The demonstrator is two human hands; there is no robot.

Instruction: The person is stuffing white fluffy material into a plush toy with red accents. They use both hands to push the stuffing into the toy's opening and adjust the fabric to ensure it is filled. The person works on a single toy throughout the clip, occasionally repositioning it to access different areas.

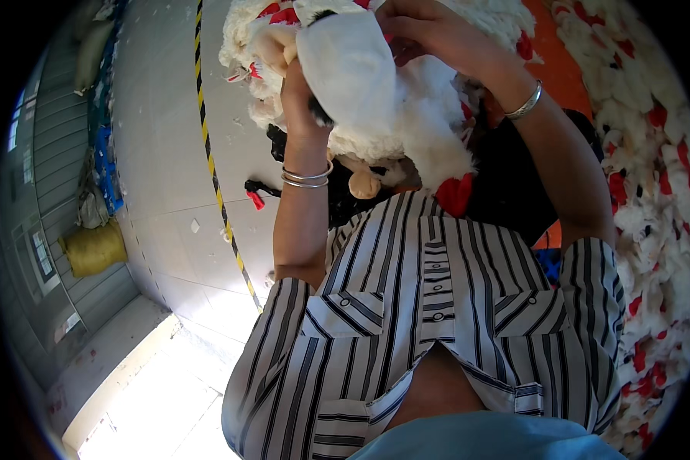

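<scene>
A white cloth piece with black fuzzy bits (349, 73), like the skin of a plush toy, is held up in front of me. My left hand (299, 96) is closed around its left edge, with the fingers partly hidden behind it. At its upper right edge, the bent fingers of my right hand (429, 34) grip the piece; their tips are partly hidden. Below and around both hands lies a heap of white fluffy plush pieces (437, 126) with red parts. One red tip (454, 195) hangs close to my shirt.
More white and red plush pieces (652, 253) lie piled along the right side. An orange surface (567, 57) shows between the piles. Yellow-and-black tape (211, 146) runs along the grey floor at left. A yellow sack (93, 249) stands by the wall.
</scene>
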